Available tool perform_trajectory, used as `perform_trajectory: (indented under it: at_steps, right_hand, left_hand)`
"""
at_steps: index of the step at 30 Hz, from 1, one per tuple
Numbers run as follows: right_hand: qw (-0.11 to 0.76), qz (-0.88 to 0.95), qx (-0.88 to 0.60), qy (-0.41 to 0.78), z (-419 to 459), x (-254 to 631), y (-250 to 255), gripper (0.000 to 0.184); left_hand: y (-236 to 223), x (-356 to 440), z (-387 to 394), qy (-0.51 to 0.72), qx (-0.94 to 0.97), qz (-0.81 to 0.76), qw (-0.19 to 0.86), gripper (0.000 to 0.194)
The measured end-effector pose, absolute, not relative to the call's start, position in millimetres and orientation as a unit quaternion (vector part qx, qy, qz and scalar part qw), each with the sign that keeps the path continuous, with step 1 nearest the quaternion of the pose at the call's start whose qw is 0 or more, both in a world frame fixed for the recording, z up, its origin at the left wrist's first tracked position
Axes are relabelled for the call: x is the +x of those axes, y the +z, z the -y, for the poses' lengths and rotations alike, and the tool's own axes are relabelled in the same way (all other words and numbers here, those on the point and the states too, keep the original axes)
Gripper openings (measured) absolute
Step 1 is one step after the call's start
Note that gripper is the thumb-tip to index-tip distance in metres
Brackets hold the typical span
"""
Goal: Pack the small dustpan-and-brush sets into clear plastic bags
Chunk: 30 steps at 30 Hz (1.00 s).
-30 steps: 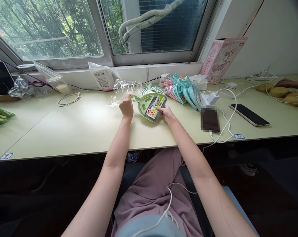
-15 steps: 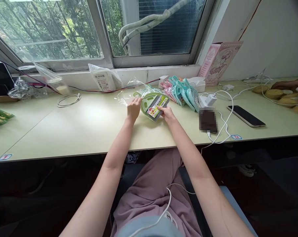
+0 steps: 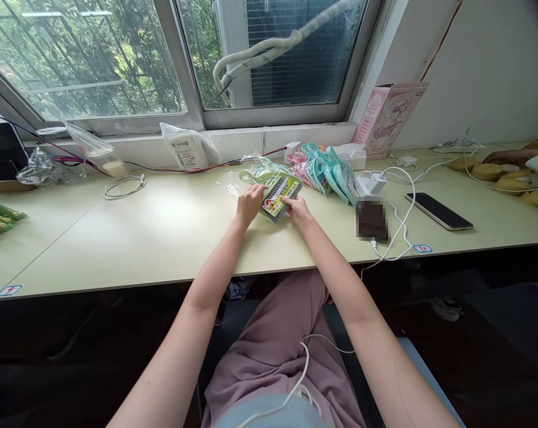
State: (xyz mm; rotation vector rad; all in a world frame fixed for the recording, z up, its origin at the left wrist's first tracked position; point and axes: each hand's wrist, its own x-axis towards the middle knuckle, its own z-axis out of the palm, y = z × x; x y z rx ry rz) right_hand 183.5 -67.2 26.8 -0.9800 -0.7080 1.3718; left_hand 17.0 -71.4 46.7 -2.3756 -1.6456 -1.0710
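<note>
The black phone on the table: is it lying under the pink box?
No, the black phone lies flat on the table in front of the pink box, with bare tabletop between them.

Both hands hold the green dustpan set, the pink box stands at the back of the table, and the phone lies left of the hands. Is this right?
No: in the head view the phone lies to the right, not left. The left hand and right hand hold the green dustpan set, and the pink box stands at the back of the table.

L hand (image 3: 251, 203), R hand (image 3: 296, 209) w/ brush (image 3: 282, 192)
</note>
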Motion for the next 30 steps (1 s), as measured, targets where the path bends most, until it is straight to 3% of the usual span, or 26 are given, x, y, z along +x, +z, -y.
perform_trajectory:
  at_steps: [3,6,9,12,15,17,24,30]
  right_hand:
    - [0.639,0.272,-0.421,0.584,65,187,26,0.020]
    - [0.660,0.234,-0.412,0.583,65,191,28,0.017]
    - [0.672,0.218,-0.391,0.590,65,194,31,0.016]
    - [0.671,0.223,-0.376,0.599,66,194,33,0.017]
    - [0.659,0.243,-0.366,0.611,67,192,33,0.016]
    - [0.643,0.271,-0.361,0.620,69,189,32,0.016]
    - [0.544,0.359,-0.379,0.657,77,180,33,0.020]
    - [0.565,0.350,-0.361,0.654,79,178,37,0.021]
  left_hand:
    - [46,25,80,-0.356,-0.800,0.483,0.011,0.030]
    - [55,29,91,-0.443,-0.760,0.475,0.014,0.036]
    - [64,24,88,-0.572,-0.595,0.565,0.000,0.045]
    - [63,6,69,-0.652,-0.400,0.633,-0.120,0.049]
    - [52,-16,48,-0.637,-0.323,0.588,-0.380,0.057]
    - [46,-24,42,-0.623,-0.337,0.514,-0.484,0.059]
    - [57,-8,61,-0.597,-0.478,0.381,-0.520,0.071]
    - [64,18,73,-0.567,-0.460,0.310,-0.609,0.078]
